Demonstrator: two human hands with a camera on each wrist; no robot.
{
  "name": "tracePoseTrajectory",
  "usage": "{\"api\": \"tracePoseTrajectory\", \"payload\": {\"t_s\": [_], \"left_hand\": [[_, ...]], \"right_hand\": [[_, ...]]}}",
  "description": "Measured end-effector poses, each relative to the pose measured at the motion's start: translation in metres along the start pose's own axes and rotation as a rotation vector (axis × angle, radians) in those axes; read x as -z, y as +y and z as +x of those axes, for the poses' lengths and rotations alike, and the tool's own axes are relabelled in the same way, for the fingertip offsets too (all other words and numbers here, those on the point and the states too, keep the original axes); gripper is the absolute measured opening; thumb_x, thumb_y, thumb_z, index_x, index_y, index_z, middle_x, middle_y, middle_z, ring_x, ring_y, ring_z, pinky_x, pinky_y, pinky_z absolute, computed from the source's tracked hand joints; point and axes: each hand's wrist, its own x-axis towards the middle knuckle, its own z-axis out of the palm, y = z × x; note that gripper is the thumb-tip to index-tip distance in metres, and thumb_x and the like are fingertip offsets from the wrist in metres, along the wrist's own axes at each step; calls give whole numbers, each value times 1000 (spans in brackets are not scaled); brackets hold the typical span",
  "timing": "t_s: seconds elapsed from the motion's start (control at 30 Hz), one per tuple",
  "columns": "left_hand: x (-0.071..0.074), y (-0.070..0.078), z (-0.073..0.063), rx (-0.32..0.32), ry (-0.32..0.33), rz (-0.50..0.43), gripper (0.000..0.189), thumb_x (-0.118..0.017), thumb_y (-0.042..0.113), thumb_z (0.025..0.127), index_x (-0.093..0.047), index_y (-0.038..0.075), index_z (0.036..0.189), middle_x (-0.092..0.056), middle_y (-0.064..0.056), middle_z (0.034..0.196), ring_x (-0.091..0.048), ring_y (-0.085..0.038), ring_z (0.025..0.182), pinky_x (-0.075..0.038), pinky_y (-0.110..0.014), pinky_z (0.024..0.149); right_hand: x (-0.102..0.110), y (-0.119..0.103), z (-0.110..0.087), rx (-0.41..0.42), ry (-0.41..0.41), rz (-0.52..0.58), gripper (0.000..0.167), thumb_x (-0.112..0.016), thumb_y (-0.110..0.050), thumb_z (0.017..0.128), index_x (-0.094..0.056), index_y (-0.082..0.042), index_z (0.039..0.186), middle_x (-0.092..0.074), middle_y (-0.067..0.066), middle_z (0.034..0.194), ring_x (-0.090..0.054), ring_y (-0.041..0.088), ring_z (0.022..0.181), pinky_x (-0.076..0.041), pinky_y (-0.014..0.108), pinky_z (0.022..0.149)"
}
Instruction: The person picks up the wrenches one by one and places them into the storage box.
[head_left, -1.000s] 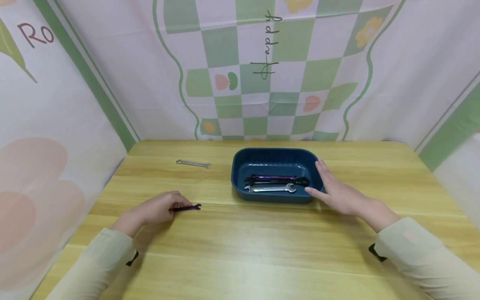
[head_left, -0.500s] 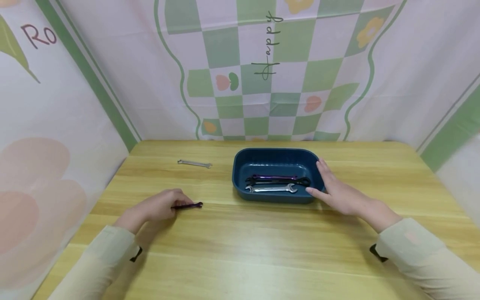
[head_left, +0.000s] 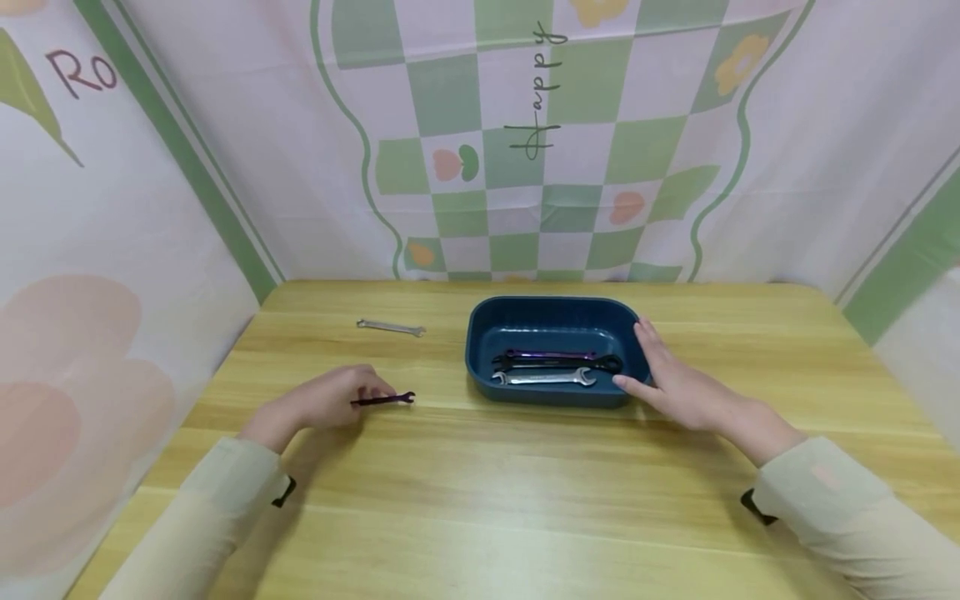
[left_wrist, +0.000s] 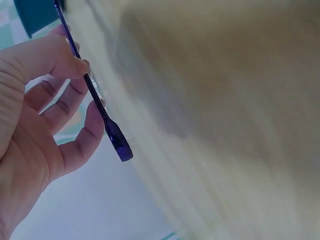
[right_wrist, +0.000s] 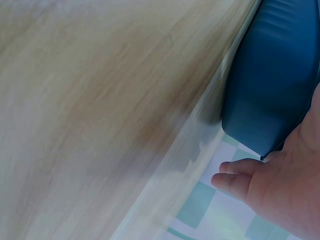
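Note:
My left hand (head_left: 339,397) pinches a dark purple wrench (head_left: 384,399) between thumb and fingers, left of the blue bin. In the left wrist view the wrench (left_wrist: 95,92) slants across the fingertips, its thicker end pointing down and its other end toward the bin (left_wrist: 37,15). The open end points right in the head view. At the right end of the dark blue bin (head_left: 540,398), my right hand (head_left: 686,390) rests with fairly straight fingers along the rim and the thumb over the front corner. Inside lie a purple wrench (head_left: 551,355), a black wrench (head_left: 603,363) and a silver wrench (head_left: 543,378).
A small silver wrench (head_left: 390,327) lies on the wooden table (head_left: 510,500), behind my left hand and left of the bin. Patterned cloth (head_left: 510,200) hangs behind the table's far edge and along the sides.
My left hand has moved slightly forward and to the right with the purple wrench, lifting it a little. The right hand has stayed at the bin.

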Motion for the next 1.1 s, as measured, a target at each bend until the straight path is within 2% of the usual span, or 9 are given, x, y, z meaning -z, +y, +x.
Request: {"api": "tracePoseTrajectory", "payload": {"t_s": [0.17,0.3,0.47,0.57,0.8,1.1], "left_hand": [[7,4,4,2,7,14,38,-70,-10,87,-73,3,122,-65,-3,101,-60,-16,89,-54,-34,77],[15,8,7,13,-2,16,37,-70,-10,88,-73,4,123,-66,-4,103,-60,-17,90,-52,-34,76],[23,12,14,-2,-1,28,39,-68,-13,87,-73,3,123,-67,-6,105,-61,-18,90,-53,-34,76],[28,16,17,12,-11,27,44,-66,-16,86,-72,4,124,-67,-7,111,-61,-20,93,-54,-36,79],[37,22,23,26,-49,25,61,-57,-24,77,-72,7,127,-66,-7,113,-61,-21,96,-53,-36,80],[45,31,31,22,-63,17,62,-55,-24,78,-70,5,130,-65,-9,118,-60,-22,97,-53,-36,78]], "right_hand": [[-1,0,0,0,0,0,100,-46,-58,104,16,-5,161,22,15,167,-3,50,151,-16,69,115],[-2,0,1,3,-1,3,100,-47,-57,104,16,-4,161,22,15,167,-2,50,151,-16,69,115],[-1,0,0,7,0,5,99,-47,-57,105,16,-4,161,22,16,167,-3,51,151,-16,69,114],[-1,0,0,8,1,7,99,-46,-57,105,17,-4,161,23,15,167,-2,51,151,-15,69,114],[0,0,0,4,2,11,99,-45,-58,105,18,-5,160,24,13,166,-1,50,151,-14,69,115],[1,-2,0,9,1,9,99,-46,-56,105,17,-4,160,23,14,166,-1,50,151,-14,68,115]]}}
